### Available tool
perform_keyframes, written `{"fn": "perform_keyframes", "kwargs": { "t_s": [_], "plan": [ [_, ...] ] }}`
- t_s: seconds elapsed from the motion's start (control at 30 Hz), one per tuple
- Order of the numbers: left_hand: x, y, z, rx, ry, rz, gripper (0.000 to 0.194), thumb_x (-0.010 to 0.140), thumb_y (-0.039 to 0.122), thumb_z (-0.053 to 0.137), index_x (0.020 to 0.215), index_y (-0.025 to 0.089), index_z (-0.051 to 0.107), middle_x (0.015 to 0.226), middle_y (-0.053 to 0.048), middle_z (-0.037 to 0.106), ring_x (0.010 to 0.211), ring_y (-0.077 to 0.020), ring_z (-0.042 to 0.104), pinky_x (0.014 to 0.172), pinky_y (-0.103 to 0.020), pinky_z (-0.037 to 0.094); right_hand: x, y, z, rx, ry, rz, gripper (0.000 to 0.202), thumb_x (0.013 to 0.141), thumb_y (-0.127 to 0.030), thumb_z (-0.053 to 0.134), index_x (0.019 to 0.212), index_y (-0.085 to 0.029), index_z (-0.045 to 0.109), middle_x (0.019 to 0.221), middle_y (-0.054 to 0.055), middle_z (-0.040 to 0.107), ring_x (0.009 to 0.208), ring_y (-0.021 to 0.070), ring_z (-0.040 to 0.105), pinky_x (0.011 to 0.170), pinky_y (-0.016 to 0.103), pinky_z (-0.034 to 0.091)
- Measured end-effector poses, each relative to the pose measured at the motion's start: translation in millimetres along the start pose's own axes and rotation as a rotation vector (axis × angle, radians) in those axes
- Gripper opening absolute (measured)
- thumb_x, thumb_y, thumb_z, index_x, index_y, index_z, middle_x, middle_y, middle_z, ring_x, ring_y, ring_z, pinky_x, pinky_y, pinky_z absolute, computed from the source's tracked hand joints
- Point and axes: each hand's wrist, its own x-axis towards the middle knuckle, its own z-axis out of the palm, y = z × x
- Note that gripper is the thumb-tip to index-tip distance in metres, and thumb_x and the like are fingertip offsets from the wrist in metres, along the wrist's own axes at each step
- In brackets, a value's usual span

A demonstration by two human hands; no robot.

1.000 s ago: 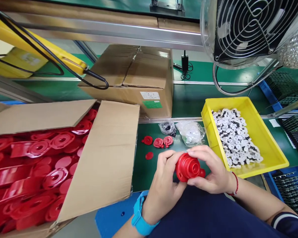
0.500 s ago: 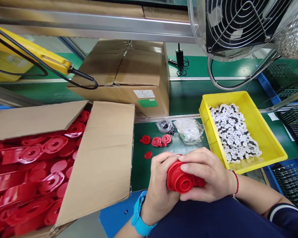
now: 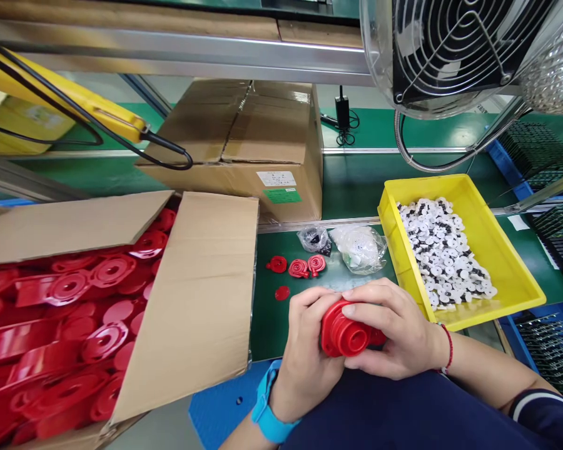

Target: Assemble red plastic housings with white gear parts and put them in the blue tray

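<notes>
1. Open box [image 3: 206, 300], left: biggest thing I've got. Cut off at the left and bottom edges; a flap hides some of the red parts [image 3: 70, 287] heaped inside.
2. Closed box [image 3: 272, 137], behind it: label print too small for me to read.
3. Yellow bin [image 3: 511, 269], right: white pieces [image 3: 445, 250] with dark bits piled in it.
4. Fan [image 3: 464, 50], upper right: top cut off.
5. Left hand [image 3: 309, 356]: curled round the held part's left side, some fingertips hidden behind it.
6. Right hand [image 3: 398, 331]: pinching it, fingers over the top, thumb underneath. The hand covers much of its right side.
7. Held part [image 3: 349, 332], red: between both hands, in front of the person's dark shirt [image 3: 394, 412]. Round stepped mouth faces me, angled down and right. Long axis runs from wide rim, upper left, to mouth, lower right. Side stub sticks out right, partly covered.
8. Clear bags [image 3: 359, 249], just left of the bin: contents blurred by the plastic.
9. Three small red pieces [image 3: 298, 269] on the green bench [image 3: 272, 334], red disc [image 3: 282, 292] nearer me.
</notes>
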Motion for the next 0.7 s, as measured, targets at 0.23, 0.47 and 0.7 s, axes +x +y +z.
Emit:
{"fn": "perform_keyframes", "kwargs": {
  "t_s": [0.23, 0.47, 0.7],
  "plan": [
    [-1.4, -5.3, 13.7, -0.022, -0.01, -0.069, 0.024, 0.082, 0.018, 0.051, 0.105, 0.012, 0.045, 0.096, -0.006, 0.05, 0.086, -0.0106, 0.051, 0.075, -0.02, 0.047, -4.0, -2.1, 18.0, -0.291, 0.003, 0.155, 0.043, 0.089, -0.044, 0.035, 0.107, -0.007, 0.047, 0.092, 0.011, 0.056, 0.08, 0.0177, 0.053, 0.065, 0.03, 0.045],
    [-7.6, -4.1, 14.1, 0.047, -0.076, -0.173, 0.023, 0.078, 0.015, 0.053, 0.101, 0.016, 0.047, 0.083, -0.002, 0.058, 0.069, -0.0097, 0.056, 0.06, -0.018, 0.047, -5.3, -2.4, 22.0, -0.402, -0.006, 0.219, 0.053, 0.089, -0.06, 0.032, 0.088, -0.012, 0.055, 0.065, 0.001, 0.055, 0.055, 0.0111, 0.05, 0.054, 0.028, 0.034],
    [-14.9, -6.8, 10.7, 0.064, -0.095, -0.111, 0.016, 0.08, 0.017, 0.05, 0.095, 0.016, 0.047, 0.076, -0.001, 0.058, 0.061, -0.0091, 0.056, 0.055, -0.018, 0.047, -10.5, -4.0, 25.1, -0.372, -0.07, 0.251, 0.055, 0.087, -0.063, 0.033, 0.085, -0.013, 0.055, 0.065, 0.001, 0.054, 0.057, 0.0114, 0.05, 0.054, 0.029, 0.032]
  ]
}}
